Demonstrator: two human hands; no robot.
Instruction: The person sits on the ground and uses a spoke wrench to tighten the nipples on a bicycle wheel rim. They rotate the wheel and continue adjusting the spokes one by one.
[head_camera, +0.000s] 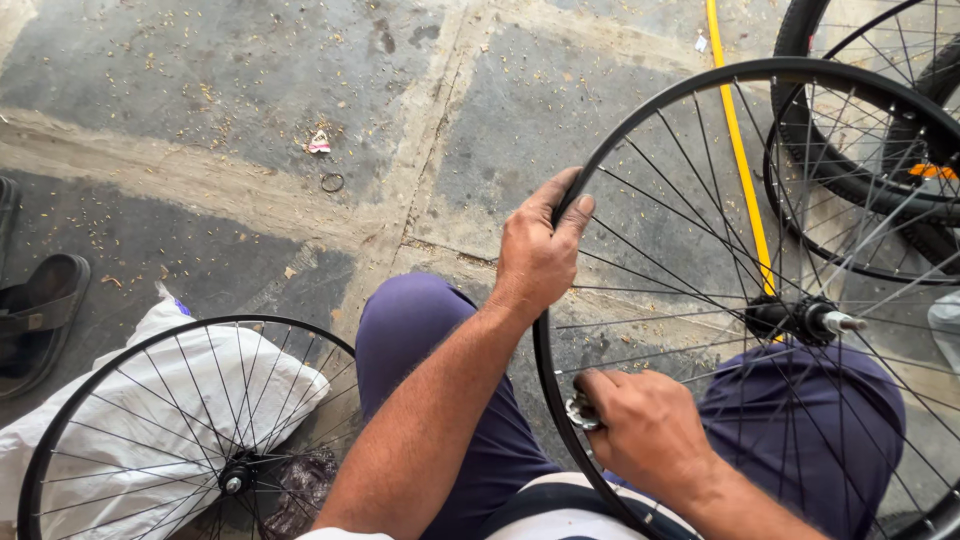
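The person sits low over the stone floor (250, 90), knees apart, with a bare black wheel rim (640, 110) standing upright between the legs. The left hand (537, 255) curls over the rim's upper edge, fingers pressed together and wrapped around it, thumb on the near side, holding it steady. The right hand (648, 428) sits lower on the same rim, fingers closed in a pinch on a small round metal spoke key (581, 411) set against the rim's inner side where a spoke meets it. The hub (800, 318) juts out at the centre of the spokes.

To my eye, this goes best with small, even turns, the upper hand keeping the rim from twisting, and the key seated squarely so it does not slip off.

A second, smaller wheel (190, 430) lies on a white sack (170, 350) to the left, and a sandal (40, 310) sits beyond it.
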